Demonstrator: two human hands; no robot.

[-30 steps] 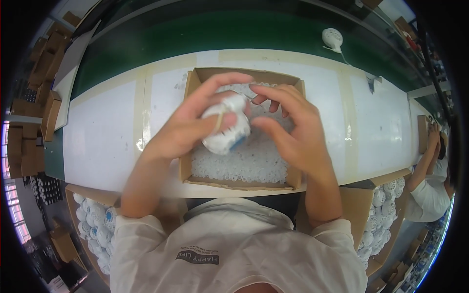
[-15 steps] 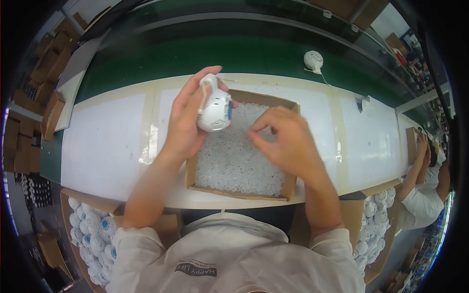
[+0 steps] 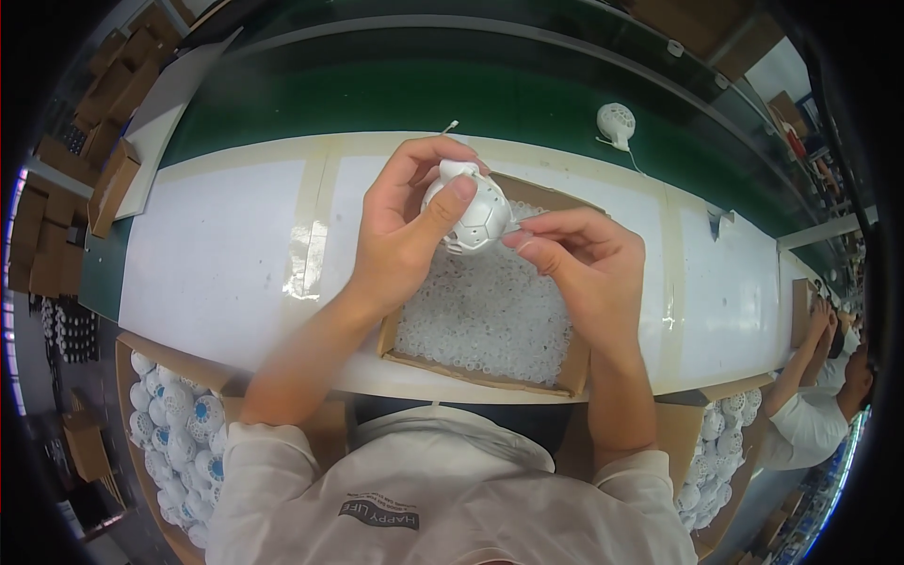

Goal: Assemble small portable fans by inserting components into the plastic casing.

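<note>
Above an open cardboard box (image 3: 471, 373), my left hand (image 3: 400, 226) is wrapped round a white ball-shaped plastic housing (image 3: 483, 218). Panel lines and small holes mark its surface, and a short neck points away from me. A thin wire end with a pale connector (image 3: 451, 126) sticks out beyond my left fingers. My right hand (image 3: 593, 259) pinches a small clear plastic piece (image 3: 513, 227) against the right side of the housing. Its exact shape is too small to tell. Many small clear plastic rings (image 3: 480, 320) fill the box underneath.
A similar white housing with a cord (image 3: 617, 124) lies on the green belt (image 3: 377, 104) beyond the white worktop (image 3: 217, 245). Cartons of white housings stand at lower left (image 3: 179, 443) and lower right (image 3: 720, 452). At the far right a co-worker (image 3: 810, 414) works beside another box.
My right hand has come up from over the rings to the housing's side. My left hand has moved right and turned the housing, so its blue part no longer shows.
</note>
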